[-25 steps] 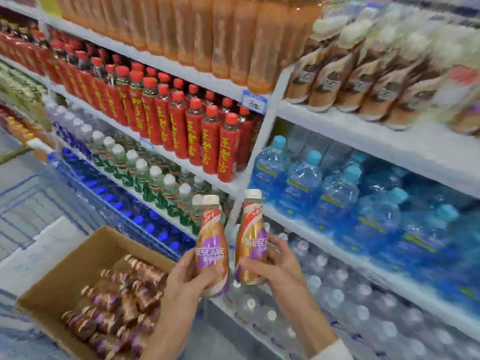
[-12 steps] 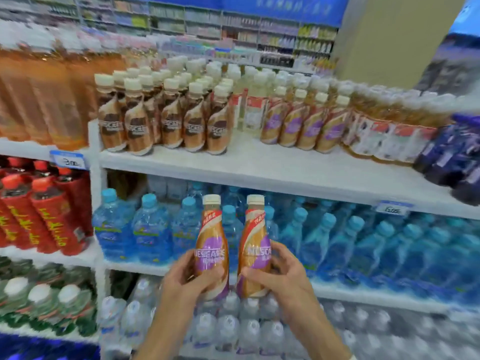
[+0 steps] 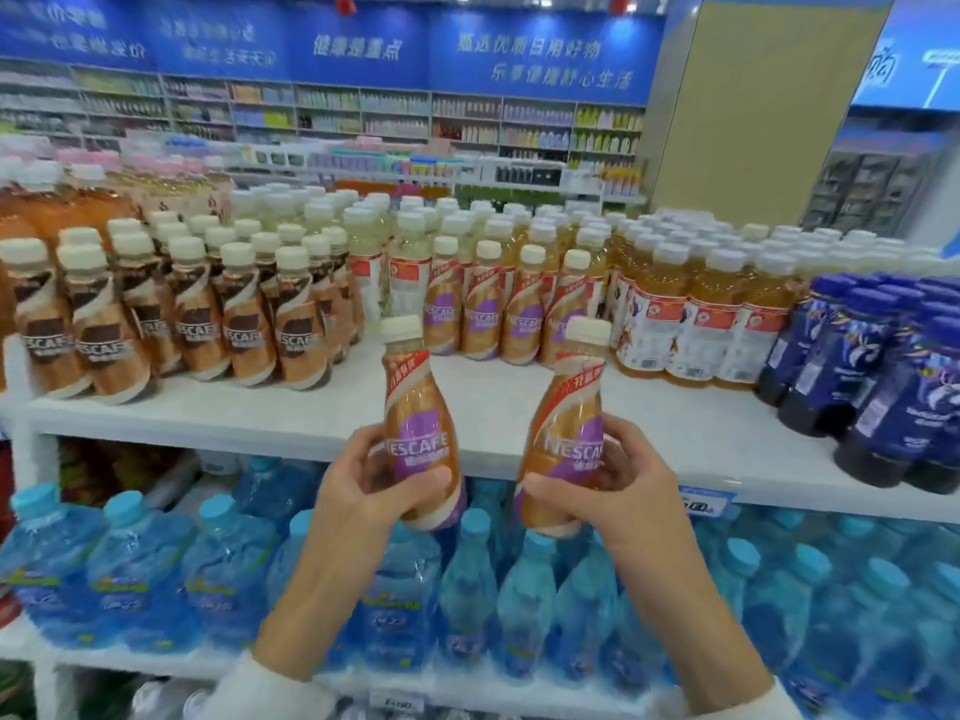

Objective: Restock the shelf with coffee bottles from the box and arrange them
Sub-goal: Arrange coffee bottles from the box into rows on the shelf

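Observation:
I hold two coffee bottles with purple labels and cream caps in front of the top shelf (image 3: 322,413). My left hand (image 3: 363,485) grips the left coffee bottle (image 3: 418,407) by its lower body, nearly upright. My right hand (image 3: 618,491) grips the right coffee bottle (image 3: 569,418), which leans to the right. Both bottles hang just below and in front of the shelf's front edge. A short row of matching purple-label coffee bottles (image 3: 511,314) stands at the back of the shelf, with bare white shelf in front of it. The box is out of view.
Brown-label coffee bottles (image 3: 192,314) fill the shelf's left part. Orange-tea bottles (image 3: 696,324) and dark blue bottles (image 3: 883,376) crowd the right. Blue water bottles (image 3: 218,569) fill the shelf below my hands. Store aisles lie beyond.
My view has risen from the box and lower shelves to the top shelf. Both hands lifted the bottles higher and moved them apart; the right bottle now leans right.

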A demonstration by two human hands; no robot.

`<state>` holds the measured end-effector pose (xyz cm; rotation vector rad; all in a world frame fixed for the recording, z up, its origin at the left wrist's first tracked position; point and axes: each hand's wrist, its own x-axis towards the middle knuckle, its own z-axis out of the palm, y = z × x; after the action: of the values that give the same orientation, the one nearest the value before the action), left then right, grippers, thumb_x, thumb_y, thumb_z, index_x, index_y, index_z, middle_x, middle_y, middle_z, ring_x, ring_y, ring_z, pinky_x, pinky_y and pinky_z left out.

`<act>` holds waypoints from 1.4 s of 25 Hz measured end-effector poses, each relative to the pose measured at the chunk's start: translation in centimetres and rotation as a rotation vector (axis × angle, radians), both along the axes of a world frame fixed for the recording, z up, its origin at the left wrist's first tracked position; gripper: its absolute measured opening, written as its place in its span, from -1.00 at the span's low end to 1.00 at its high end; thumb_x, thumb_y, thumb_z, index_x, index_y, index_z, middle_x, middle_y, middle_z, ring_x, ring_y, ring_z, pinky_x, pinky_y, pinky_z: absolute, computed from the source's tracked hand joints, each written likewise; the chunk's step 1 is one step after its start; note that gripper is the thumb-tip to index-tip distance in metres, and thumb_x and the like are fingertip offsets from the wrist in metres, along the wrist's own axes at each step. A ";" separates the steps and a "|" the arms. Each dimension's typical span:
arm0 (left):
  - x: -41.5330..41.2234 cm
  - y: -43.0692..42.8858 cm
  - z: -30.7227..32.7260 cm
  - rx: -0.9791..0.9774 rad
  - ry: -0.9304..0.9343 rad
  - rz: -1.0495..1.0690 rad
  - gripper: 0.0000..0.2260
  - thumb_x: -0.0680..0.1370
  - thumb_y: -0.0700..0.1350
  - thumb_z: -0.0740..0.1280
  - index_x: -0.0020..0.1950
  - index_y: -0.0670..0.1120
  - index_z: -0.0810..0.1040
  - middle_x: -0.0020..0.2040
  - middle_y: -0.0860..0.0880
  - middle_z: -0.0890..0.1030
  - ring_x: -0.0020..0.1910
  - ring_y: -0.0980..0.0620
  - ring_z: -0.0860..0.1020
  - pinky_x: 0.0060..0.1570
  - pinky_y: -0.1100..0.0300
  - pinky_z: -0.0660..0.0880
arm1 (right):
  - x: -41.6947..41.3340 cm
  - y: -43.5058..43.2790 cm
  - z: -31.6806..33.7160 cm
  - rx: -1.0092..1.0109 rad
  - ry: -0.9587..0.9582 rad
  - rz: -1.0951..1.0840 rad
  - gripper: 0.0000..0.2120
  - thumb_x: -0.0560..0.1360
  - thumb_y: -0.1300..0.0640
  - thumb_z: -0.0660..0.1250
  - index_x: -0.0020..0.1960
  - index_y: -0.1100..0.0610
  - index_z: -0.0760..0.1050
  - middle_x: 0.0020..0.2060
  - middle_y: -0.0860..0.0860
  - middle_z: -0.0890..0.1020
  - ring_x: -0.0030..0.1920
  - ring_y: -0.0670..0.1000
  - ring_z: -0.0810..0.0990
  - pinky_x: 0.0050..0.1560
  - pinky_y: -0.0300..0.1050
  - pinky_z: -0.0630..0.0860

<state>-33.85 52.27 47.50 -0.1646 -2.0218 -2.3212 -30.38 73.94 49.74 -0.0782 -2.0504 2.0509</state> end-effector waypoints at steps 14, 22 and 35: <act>-14.5 3.0 2.1 -0.387 0.087 -0.016 -0.42 0.40 -0.23 0.58 0.31 0.05 0.41 0.18 0.04 0.62 0.12 0.06 0.60 0.14 0.11 0.52 | -11.5 4.8 0.3 0.287 0.077 -0.217 -0.25 0.29 0.15 0.66 0.28 -0.12 0.28 0.12 -0.18 0.50 0.09 -0.15 0.54 -0.08 -0.33 0.52; -15.2 1.8 0.9 -0.468 0.151 -0.016 -0.33 0.37 0.01 0.60 0.41 0.09 0.41 0.24 0.11 0.56 0.15 0.08 0.57 0.04 0.22 0.51 | -10.5 5.6 -0.5 0.306 0.055 -0.282 -0.38 0.38 0.12 0.59 0.30 -0.17 0.36 0.08 -0.32 0.53 0.07 -0.26 0.55 -0.18 -0.43 0.49; -17.4 1.7 1.6 -0.549 0.164 0.057 -0.35 0.43 0.07 0.55 0.48 0.05 0.40 0.29 0.02 0.57 0.11 0.04 0.56 -0.07 0.25 0.48 | -19.3 8.2 0.0 0.431 0.068 -0.465 -0.38 0.43 0.10 0.55 0.42 0.01 0.39 0.24 -0.09 0.56 0.19 -0.07 0.56 0.24 -0.06 0.56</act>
<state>-51.26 53.98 49.07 -0.3025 -2.4750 -1.6040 -49.66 82.17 49.78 -0.3623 -2.1330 1.3018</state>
